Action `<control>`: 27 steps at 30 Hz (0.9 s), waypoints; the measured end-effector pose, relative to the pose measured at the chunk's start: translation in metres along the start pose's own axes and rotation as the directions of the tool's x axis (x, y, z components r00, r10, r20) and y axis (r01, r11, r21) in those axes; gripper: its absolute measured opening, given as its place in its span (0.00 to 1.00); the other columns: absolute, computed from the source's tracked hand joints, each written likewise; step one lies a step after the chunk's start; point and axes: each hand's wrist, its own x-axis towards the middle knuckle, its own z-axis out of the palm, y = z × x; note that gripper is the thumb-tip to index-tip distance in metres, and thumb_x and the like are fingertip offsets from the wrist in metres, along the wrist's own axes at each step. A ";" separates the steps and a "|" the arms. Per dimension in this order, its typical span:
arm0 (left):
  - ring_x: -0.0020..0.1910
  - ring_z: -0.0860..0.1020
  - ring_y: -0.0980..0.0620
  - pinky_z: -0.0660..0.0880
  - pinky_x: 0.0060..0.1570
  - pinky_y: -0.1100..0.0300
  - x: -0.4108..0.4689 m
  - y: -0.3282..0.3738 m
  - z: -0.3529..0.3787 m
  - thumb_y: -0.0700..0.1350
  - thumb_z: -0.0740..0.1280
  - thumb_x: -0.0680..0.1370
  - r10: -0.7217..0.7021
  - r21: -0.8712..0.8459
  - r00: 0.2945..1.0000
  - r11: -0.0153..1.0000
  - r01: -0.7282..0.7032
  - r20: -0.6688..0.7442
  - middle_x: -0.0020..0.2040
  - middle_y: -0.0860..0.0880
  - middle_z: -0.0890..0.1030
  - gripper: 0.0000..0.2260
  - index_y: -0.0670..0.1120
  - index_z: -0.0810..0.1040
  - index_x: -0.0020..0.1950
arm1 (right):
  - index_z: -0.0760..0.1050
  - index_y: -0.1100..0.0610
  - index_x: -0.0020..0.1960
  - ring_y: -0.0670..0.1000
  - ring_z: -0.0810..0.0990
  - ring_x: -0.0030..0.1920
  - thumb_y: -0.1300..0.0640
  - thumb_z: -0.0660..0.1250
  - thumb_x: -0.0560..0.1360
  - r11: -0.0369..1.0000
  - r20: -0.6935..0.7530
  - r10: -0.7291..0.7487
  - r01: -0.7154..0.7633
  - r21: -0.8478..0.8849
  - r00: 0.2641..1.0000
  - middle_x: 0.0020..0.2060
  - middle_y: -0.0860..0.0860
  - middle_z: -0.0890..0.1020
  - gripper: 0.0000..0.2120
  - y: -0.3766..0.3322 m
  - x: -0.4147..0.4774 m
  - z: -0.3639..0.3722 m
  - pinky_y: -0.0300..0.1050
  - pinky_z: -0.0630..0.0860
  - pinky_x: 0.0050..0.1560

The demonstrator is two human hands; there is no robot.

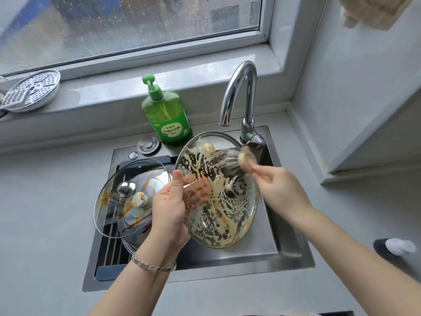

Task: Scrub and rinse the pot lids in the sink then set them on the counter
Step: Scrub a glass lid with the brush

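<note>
Sink point(284, 252) is sitting recessed in the grey desk point(45, 213), steel rim all round. Open desk is lying to the left and right of it, with the wall and window ledge point(109, 92) closing off the far side. Faucet point(241, 92) is arching over the far right corner, and a soap bottle point(167, 119) is standing near it to the left, both crowding the far edge. Left half of the basin is being taken up by a rack point(111, 249) carrying a stained glass lid point(127, 179), steel knob up, lying nearly flat, with another lid's rim showing under it.

Right half is holding the smeared lid point(227, 220). It is standing tilted on edge over the basin, long axis running far to near, far rim near the soap bottle, knob showing through the glass near the middle.

Left hand point(168, 208) is gripping its left rim, thumb lying on the near face and fingers point(197, 192) curled behind the glass. Right hand point(278, 188) is pinching a round-headed brush point(246, 159), fingers pressed together on it. The bristles are blurred and touching the lid's far right rim, just below the faucet base. Perforated steamer plate point(32, 90) is resting on the ledge, far left.
</note>
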 end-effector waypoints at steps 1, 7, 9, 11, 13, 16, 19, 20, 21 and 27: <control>0.29 0.82 0.50 0.81 0.35 0.54 0.001 -0.001 0.000 0.51 0.59 0.79 -0.008 -0.008 1.000 1.000 0.008 0.004 0.31 0.46 0.83 0.15 0.41 0.76 0.43 | 0.73 0.43 0.63 0.54 0.81 0.47 0.53 0.62 0.78 0.996 0.035 -0.087 0.087 0.001 0.996 0.47 0.49 0.84 0.15 -0.009 -0.010 0.005 0.54 0.79 0.48; 0.31 0.83 0.49 0.80 0.38 0.52 -0.002 -0.009 -0.005 0.51 0.59 0.79 -0.071 -0.021 0.997 0.997 0.071 0.023 0.33 0.44 0.84 0.16 0.40 0.76 0.43 | 0.72 0.42 0.64 0.54 0.79 0.48 0.51 0.59 0.79 0.995 -0.062 0.056 -0.061 -0.078 0.996 0.52 0.50 0.83 0.15 0.009 0.014 0.000 0.50 0.78 0.48; 0.31 0.83 0.49 0.80 0.39 0.51 -0.001 -0.009 -0.007 0.51 0.59 0.79 -0.077 -0.032 0.997 0.996 0.078 0.028 0.33 0.44 0.84 0.16 0.40 0.76 0.43 | 0.72 0.42 0.65 0.51 0.78 0.42 0.52 0.60 0.79 0.993 0.001 -0.043 0.043 -0.110 0.999 0.49 0.49 0.83 0.16 0.009 0.000 0.006 0.46 0.77 0.41; 0.31 0.83 0.48 0.80 0.38 0.51 0.000 -0.009 -0.009 0.51 0.59 0.79 -0.086 -0.048 0.996 0.995 0.087 0.024 0.33 0.43 0.84 0.16 0.40 0.76 0.43 | 0.71 0.41 0.64 0.50 0.77 0.40 0.53 0.60 0.78 0.985 0.041 -0.136 0.140 -0.097 0.990 0.46 0.48 0.83 0.16 0.008 -0.016 0.014 0.44 0.74 0.37; 0.31 0.83 0.48 0.80 0.39 0.50 0.000 -0.009 -0.011 0.52 0.60 0.77 -0.088 -0.013 0.995 0.996 0.088 0.043 0.34 0.43 0.84 0.16 0.40 0.76 0.43 | 0.72 0.41 0.64 0.52 0.79 0.45 0.52 0.61 0.78 0.998 -0.015 -0.020 0.019 -0.068 1.000 0.49 0.49 0.83 0.15 0.019 -0.003 0.008 0.46 0.76 0.44; 0.31 0.83 0.49 0.80 0.39 0.52 -0.001 -0.009 -0.010 0.52 0.61 0.75 -0.056 0.067 0.995 0.996 0.050 0.087 0.34 0.43 0.84 0.16 0.39 0.77 0.43 | 0.74 0.42 0.63 0.53 0.80 0.49 0.52 0.61 0.78 0.997 -0.039 0.060 -0.062 -0.035 0.997 0.51 0.51 0.84 0.14 0.022 0.004 0.002 0.49 0.77 0.49; 0.32 0.83 0.48 0.81 0.37 0.54 0.002 -0.005 -0.008 0.52 0.62 0.74 -0.027 0.115 0.992 0.993 0.012 0.124 0.34 0.42 0.84 0.17 0.37 0.78 0.43 | 0.73 0.42 0.63 0.49 0.77 0.35 0.55 0.62 0.78 0.973 0.065 -0.225 0.228 -0.030 0.972 0.44 0.48 0.84 0.15 -0.004 -0.020 0.014 0.43 0.73 0.34; 0.32 0.83 0.48 0.82 0.37 0.55 0.003 -0.004 -0.008 0.52 0.62 0.73 -0.030 0.120 0.990 0.993 0.014 0.137 0.35 0.42 0.84 0.17 0.37 0.78 0.43 | 0.73 0.42 0.63 0.49 0.76 0.34 0.55 0.61 0.78 0.963 0.076 -0.263 0.267 -0.036 0.962 0.43 0.48 0.84 0.15 -0.006 -0.021 0.015 0.44 0.72 0.33; 0.32 0.83 0.48 0.82 0.37 0.55 0.003 -0.003 -0.009 0.51 0.62 0.74 -0.044 0.114 0.988 0.993 0.028 0.145 0.34 0.41 0.84 0.16 0.37 0.78 0.42 | 0.72 0.42 0.63 0.50 0.77 0.34 0.55 0.61 0.78 0.974 0.056 -0.220 0.222 -0.043 0.974 0.44 0.49 0.84 0.15 -0.005 -0.014 0.012 0.45 0.72 0.34; 0.33 0.83 0.48 0.80 0.33 0.59 0.003 -0.002 -0.014 0.42 0.66 0.72 0.007 0.207 0.982 0.977 -0.046 0.189 0.35 0.41 0.84 0.09 0.36 0.77 0.43 | 0.71 0.43 0.64 0.52 0.79 0.37 0.54 0.61 0.78 0.981 0.048 -0.195 0.196 -0.001 0.980 0.44 0.51 0.85 0.15 -0.016 -0.007 0.011 0.48 0.75 0.36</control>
